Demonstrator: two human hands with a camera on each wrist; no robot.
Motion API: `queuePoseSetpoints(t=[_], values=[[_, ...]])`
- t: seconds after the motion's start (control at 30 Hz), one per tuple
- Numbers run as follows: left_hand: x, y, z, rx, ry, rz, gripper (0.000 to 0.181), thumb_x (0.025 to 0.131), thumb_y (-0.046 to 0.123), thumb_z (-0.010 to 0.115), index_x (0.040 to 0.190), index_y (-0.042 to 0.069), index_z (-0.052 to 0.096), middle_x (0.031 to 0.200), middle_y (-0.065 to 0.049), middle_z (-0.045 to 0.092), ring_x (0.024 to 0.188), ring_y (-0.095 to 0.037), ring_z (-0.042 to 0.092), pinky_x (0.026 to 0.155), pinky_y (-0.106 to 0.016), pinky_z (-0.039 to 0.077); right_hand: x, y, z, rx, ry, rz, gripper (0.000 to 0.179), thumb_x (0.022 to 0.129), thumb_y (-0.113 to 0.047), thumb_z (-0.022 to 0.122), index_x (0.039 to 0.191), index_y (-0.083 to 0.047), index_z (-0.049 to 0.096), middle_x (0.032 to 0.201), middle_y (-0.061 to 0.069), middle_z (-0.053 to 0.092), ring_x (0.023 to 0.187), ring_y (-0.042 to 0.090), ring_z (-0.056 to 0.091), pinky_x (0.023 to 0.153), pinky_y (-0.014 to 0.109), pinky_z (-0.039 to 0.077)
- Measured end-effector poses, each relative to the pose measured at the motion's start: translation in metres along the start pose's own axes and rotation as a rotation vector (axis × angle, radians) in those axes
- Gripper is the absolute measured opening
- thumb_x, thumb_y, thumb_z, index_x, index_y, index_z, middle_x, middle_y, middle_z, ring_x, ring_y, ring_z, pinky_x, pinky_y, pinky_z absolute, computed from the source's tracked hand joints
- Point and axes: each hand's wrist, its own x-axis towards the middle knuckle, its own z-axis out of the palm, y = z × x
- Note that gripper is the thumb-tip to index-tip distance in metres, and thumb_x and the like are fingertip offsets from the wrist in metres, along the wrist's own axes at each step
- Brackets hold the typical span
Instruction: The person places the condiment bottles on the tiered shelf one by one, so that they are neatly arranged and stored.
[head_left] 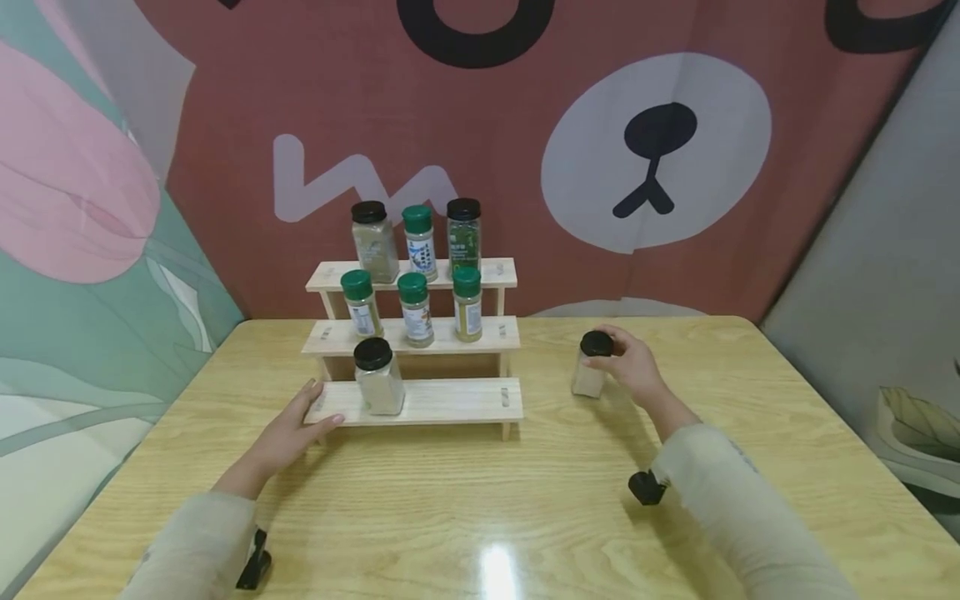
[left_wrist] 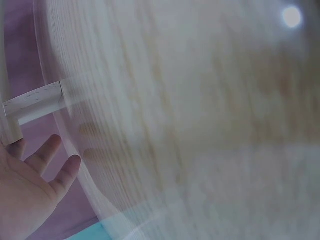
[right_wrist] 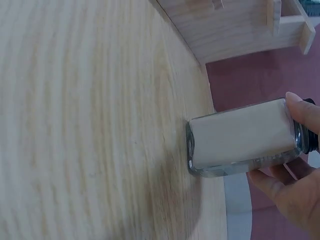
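Note:
My right hand (head_left: 633,367) pinches a clear spice jar (head_left: 589,379) near its black lid, to the right of the rack. Pale powder fills this jar (right_wrist: 242,135), and the fingers (right_wrist: 304,112) hold it at the neck. Whether its base touches the table I cannot tell. At the lower left end of a three-tier wooden rack (head_left: 457,400), my left hand (head_left: 288,429) rests against the bottom step, thumb at the front. In the left wrist view its fingers (left_wrist: 67,172) are spread and fairly straight. A black-lidded jar (head_left: 380,390) of pale powder stands on that step, left of its middle.
Three green-capped shakers, one in the centre (head_left: 416,321), stand on the middle step. The top step bears a black-lidded jar (head_left: 377,250), a green-capped shaker (head_left: 421,250) and a dark green jar (head_left: 463,237). A printed cloth (head_left: 495,125) hangs behind the wooden table (head_left: 420,517).

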Motion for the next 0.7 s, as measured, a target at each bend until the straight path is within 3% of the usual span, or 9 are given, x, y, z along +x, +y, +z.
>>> queuePoseSetpoints(t=[0.3, 0.7], values=[[-0.001, -0.002, 0.0, -0.001, -0.001, -0.004, 0.083, 0.083, 0.048, 0.048, 0.138, 0.0, 0.008, 0.14, -0.024, 0.0, 0.124, -0.044, 0.005, 0.094, -0.059, 0.01, -0.009, -0.013, 0.009, -0.056, -0.029, -0.017, 0.062, 0.071, -0.026, 0.071, 0.125, -0.013, 0.044, 0.118, 0.012, 0.048, 0.108, 0.027, 0.043, 0.081, 0.042, 0.04], [-0.001, 0.003, -0.001, -0.007, -0.011, -0.008, 0.082, 0.084, 0.047, 0.048, 0.137, -0.001, 0.007, 0.14, -0.025, -0.001, 0.124, -0.045, 0.004, 0.094, -0.059, 0.009, -0.027, -0.051, 0.02, -0.068, -0.075, -0.082, 0.062, 0.069, -0.027, 0.072, 0.123, -0.013, 0.047, 0.117, 0.008, 0.05, 0.105, 0.024, 0.046, 0.077, 0.036, 0.043]])
